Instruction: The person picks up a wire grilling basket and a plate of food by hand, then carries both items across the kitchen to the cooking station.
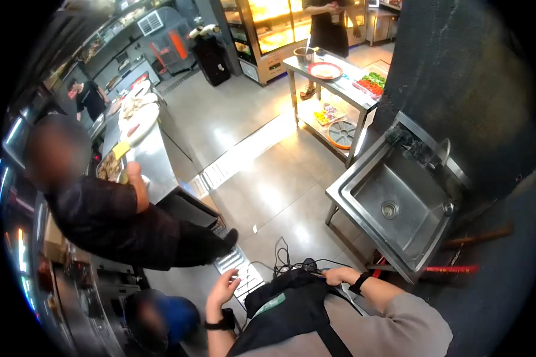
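My left hand (223,288) is raised beside the apron, its fingers slightly bent and apart, with nothing visible in it. At the upper edge of the black apron (298,297), my right hand (340,276) is closed, and what its fingertips grip is too small to tell. Thin black cables (284,254) loop in front of the apron, close to both hands. Both wrists wear a dark band.
A steel sink (399,205) stands at the right, by a dark wall. Beyond it is a steel table (339,89) with a pot and trays of chopped vegetables. At left, a co-worker (119,220) stands at a counter (155,149); another person (173,321) is close by, lower left.
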{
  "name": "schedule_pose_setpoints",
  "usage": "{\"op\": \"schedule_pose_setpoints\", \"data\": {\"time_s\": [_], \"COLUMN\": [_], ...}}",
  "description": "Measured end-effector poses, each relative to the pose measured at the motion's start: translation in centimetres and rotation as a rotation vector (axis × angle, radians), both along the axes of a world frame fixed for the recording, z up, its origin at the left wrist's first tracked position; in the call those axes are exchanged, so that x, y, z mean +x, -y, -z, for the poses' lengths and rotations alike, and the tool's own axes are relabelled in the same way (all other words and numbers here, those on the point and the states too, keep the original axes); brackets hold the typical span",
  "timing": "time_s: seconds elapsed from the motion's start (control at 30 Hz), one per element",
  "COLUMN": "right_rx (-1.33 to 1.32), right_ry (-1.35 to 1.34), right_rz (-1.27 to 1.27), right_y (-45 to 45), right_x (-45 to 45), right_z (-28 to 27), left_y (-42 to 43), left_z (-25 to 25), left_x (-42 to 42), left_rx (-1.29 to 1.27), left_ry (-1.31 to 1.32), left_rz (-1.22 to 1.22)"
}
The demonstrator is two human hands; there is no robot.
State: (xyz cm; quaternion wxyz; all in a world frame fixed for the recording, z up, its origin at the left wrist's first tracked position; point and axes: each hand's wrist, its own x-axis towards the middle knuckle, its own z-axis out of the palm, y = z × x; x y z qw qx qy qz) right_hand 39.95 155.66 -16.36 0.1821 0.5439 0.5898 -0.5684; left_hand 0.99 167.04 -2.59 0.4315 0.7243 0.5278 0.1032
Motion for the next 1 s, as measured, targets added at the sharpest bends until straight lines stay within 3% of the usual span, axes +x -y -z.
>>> {"op": "schedule_pose_setpoints", "data": {"time_s": [0.13, 0.2, 0.27, 0.37, 0.5, 0.6, 0.67, 0.7, 0.9, 1.0], "right_rx": [-0.251, -0.222, -0.228, -0.187, -0.112, -0.037, 0.017, -0.114, 0.009, 0.016], "right_ry": [-0.192, -0.253, -0.145, 0.101, 0.301, 0.506, 0.421, 0.518, 0.475, 0.444], "right_rz": [0.077, 0.089, 0.061, 0.013, 0.050, -0.039, -0.125, -0.323, 0.100, 0.057], "right_y": [-6.8, -9.4, -13.1, -16.0, -23.7, -33.1, -39.8, -42.0, -43.1, -48.7], "right_x": [5.3, 6.5, 6.8, 7.7, 6.0, 4.0, 3.3, 3.0, 10.4, 14.4], "right_z": [-2.5, -0.8, -3.3, 4.6, 3.0, -2.2, -2.7, 0.2, 6.8, 9.7], "left_y": [-6.4, -9.3, -12.0, -17.3, -23.5, -30.2, -33.1, -34.3, -43.1, -46.5], "left_z": [-0.6, 1.1, 2.4, 4.5, 6.3, 6.0, 5.6, 5.1, 3.2, 5.2], "left_x": [1.6, 1.1, 0.8, 1.2, 3.5, 4.6, 3.3, 3.3, 7.0, 10.1], "left_rx": [-0.015, -0.043, -0.116, -0.169, -0.233, -0.193, -0.093, -0.092, -0.116, -0.178], "left_ry": [-0.044, -0.040, -0.094, -0.112, -0.040, 0.072, -0.096, -0.027, 0.039, -0.025], "left_rz": [-0.050, -0.073, -0.064, -0.011, 0.034, 0.095, 0.114, 0.082, -0.056, -0.088]}}
